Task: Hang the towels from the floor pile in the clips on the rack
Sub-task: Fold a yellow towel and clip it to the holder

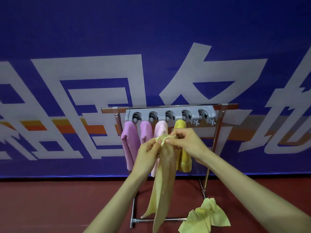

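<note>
Crumpled pale yellow-green towel [207, 217] on red floor [50, 207], by the chrome rack's [109, 109] base. Left hand [148, 153] and right hand [186, 142] both pinch the top edge of a long pale yellow towel [161, 190]; it hangs in front of the rack. Behind: grey plastic clip strip [170, 113] holding two purple towels [129, 145], one pink [160, 130], one mustard [184, 158]. Blue banner [151, 31] at the back.

Head cam faces fwd & down, near the rack [170, 108].
</note>
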A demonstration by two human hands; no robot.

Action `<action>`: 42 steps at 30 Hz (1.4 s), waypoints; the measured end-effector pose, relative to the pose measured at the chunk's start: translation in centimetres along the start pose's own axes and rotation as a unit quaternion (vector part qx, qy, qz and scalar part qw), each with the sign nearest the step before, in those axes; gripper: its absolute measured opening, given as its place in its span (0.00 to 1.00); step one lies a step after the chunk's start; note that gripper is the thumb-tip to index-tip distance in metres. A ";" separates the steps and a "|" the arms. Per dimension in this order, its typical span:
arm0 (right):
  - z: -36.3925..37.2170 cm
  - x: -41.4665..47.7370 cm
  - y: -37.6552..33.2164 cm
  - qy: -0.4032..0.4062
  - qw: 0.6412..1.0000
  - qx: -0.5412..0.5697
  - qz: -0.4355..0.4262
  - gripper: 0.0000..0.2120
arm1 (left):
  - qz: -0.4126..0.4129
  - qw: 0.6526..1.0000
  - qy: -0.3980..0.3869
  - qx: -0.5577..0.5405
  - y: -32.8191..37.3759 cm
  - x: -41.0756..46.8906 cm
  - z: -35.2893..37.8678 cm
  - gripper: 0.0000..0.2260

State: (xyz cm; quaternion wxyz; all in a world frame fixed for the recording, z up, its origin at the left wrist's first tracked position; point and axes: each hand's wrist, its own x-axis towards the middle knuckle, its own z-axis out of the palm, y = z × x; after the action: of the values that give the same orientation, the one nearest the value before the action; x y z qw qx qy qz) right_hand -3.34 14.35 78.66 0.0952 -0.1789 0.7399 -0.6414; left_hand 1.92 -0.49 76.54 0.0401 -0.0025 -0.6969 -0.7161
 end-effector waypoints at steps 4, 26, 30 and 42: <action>0.6 0.3 0.7 0.016 1.000 -0.012 0.002 0.06 | -0.036 0.998 -0.012 -0.045 -0.4 -0.3 -0.3 0.13; -1.5 -0.4 2.9 -0.012 0.976 -0.218 0.006 0.25 | 0.051 0.984 0.070 0.157 0.6 0.5 -2.2 0.09; -3.3 -0.4 4.7 -0.009 0.962 -0.271 0.024 0.23 | 0.056 0.982 0.109 0.142 1.6 1.0 -3.0 0.10; -4.0 0.0 4.2 0.050 0.992 -0.119 0.004 0.08 | 0.056 0.969 0.136 0.199 0.9 1.9 -5.0 0.15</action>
State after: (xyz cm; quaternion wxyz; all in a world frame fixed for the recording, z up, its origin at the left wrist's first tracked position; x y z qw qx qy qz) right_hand -5.45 18.49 75.21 0.0388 -0.1542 0.8153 -0.5568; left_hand 0.36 -5.60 77.42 0.1743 0.0644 -0.8121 -0.5532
